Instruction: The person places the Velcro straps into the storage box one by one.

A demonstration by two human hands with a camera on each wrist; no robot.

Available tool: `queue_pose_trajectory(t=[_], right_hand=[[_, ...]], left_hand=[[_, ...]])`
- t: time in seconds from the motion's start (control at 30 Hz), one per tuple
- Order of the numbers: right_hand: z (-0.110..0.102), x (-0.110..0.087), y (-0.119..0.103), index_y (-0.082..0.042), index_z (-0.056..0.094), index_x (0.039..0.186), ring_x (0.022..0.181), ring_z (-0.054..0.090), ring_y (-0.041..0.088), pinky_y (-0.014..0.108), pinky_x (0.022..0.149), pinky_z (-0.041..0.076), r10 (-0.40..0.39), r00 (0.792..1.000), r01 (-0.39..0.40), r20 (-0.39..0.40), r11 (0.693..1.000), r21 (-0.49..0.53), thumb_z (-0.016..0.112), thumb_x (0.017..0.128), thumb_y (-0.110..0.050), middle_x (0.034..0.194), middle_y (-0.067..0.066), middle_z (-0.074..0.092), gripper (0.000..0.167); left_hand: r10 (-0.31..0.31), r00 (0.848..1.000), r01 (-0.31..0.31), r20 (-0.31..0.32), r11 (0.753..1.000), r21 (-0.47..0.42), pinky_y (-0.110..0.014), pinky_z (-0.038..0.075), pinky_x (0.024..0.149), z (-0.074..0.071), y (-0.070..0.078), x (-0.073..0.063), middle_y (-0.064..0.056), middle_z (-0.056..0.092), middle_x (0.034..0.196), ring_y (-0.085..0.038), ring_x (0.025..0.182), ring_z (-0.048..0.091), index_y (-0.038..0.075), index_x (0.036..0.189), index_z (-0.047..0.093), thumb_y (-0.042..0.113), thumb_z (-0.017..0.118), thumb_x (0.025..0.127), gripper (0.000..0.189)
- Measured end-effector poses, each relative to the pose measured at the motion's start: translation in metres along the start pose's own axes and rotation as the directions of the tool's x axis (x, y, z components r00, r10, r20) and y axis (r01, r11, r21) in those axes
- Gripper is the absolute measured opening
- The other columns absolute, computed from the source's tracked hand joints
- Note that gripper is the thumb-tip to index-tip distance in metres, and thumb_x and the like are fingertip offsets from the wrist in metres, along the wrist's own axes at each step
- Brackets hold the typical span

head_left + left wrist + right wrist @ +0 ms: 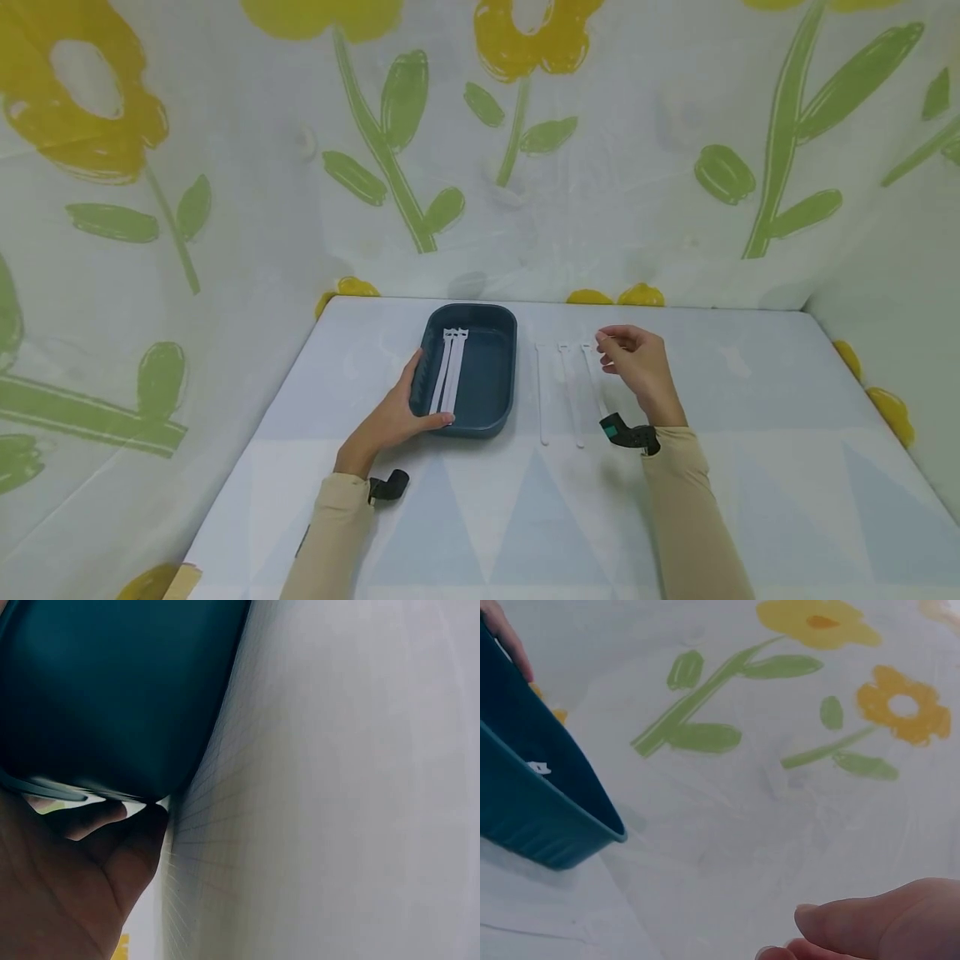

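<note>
My left hand point(393, 417) grips a dark teal plastic bin point(483, 392) at its left side, thumb over the near rim and fingers along the outer wall. In the left wrist view the fingertips point(146, 832) meet the bin's wall. Several white cable ties point(453, 367) lie lengthwise inside, heads at the far end. To the bin's right, three more lie apart on the table: a left tie point(542, 396), a middle tie point(570, 392) and a right tie point(592, 379). My right hand point(637, 367), fingers loosely bent, is beside the right tie's head, with nothing visible in its fingers.
The table point(750, 467) has a pale cloth with blue triangles. A white curtain with yellow flowers and green leaves point(600, 200) stands along the back and sides. Each wrist wears a small black camera; the right camera point(622, 432) overlaps the right tie's lower end in the head view.
</note>
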State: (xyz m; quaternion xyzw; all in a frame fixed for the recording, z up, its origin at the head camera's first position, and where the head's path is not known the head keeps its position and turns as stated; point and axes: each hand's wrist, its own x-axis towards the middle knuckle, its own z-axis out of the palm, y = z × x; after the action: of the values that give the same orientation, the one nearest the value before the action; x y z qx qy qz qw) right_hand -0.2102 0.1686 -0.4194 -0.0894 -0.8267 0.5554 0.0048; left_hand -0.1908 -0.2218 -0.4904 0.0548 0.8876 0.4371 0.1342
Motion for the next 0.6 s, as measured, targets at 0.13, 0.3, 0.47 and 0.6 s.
queue_pose_trajectory(t=[0.13, 0.3, 0.47, 0.6], right_hand=[[-0.001, -0.001, 0.003, -0.001, 0.065, 0.129, 0.087, 0.065, 0.018, 0.014, 0.073, 0.058, 0.005, 1.0, -0.005, -0.011, 1.0, -0.008, 0.061, 0.105, -0.033, 0.117, 0.021, 0.068, 0.04], [-0.002, 0.001, 0.008, 0.0, 0.065, 0.129, 0.087, 0.064, 0.018, 0.015, 0.073, 0.058, 0.007, 1.0, -0.007, -0.011, 1.0, -0.016, 0.061, 0.105, -0.033, 0.117, 0.021, 0.069, 0.041], [-0.003, 0.002, 0.011, -0.001, 0.065, 0.13, 0.089, 0.065, 0.019, 0.015, 0.073, 0.058, 0.026, 0.999, -0.027, -0.023, 0.999, -0.038, 0.06, 0.105, -0.033, 0.118, 0.02, 0.069, 0.041], [-0.003, 0.003, 0.012, -0.001, 0.065, 0.129, 0.089, 0.066, 0.02, 0.015, 0.072, 0.058, 0.034, 0.999, -0.035, -0.025, 0.998, -0.044, 0.06, 0.105, -0.031, 0.118, 0.02, 0.069, 0.038]], left_hand=[[-0.005, 1.0, 0.005, 0.006, 1.0, 0.011, -0.068, 0.022, 0.125, 0.0, -0.001, 0.0, -0.004, 0.003, 0.177, -0.037, 0.161, 0.016, 0.039, 0.165, -0.006, 0.059, 0.084, 0.077, 0.127], [-0.007, 1.0, 0.007, 0.006, 1.0, 0.002, -0.067, 0.022, 0.125, 0.001, 0.0, 0.0, -0.004, 0.003, 0.177, -0.037, 0.161, 0.016, 0.039, 0.165, -0.006, 0.058, 0.084, 0.077, 0.127], [-0.003, 1.0, 0.003, 0.006, 1.0, 0.002, -0.068, 0.022, 0.125, 0.001, 0.0, -0.001, -0.004, 0.003, 0.177, -0.037, 0.161, 0.016, 0.039, 0.165, -0.006, 0.057, 0.084, 0.078, 0.127], [0.003, 1.0, -0.003, 0.003, 1.0, 0.0, -0.068, 0.021, 0.125, 0.0, 0.001, 0.0, -0.004, 0.003, 0.177, -0.037, 0.161, 0.015, 0.039, 0.165, -0.006, 0.055, 0.084, 0.078, 0.126]])
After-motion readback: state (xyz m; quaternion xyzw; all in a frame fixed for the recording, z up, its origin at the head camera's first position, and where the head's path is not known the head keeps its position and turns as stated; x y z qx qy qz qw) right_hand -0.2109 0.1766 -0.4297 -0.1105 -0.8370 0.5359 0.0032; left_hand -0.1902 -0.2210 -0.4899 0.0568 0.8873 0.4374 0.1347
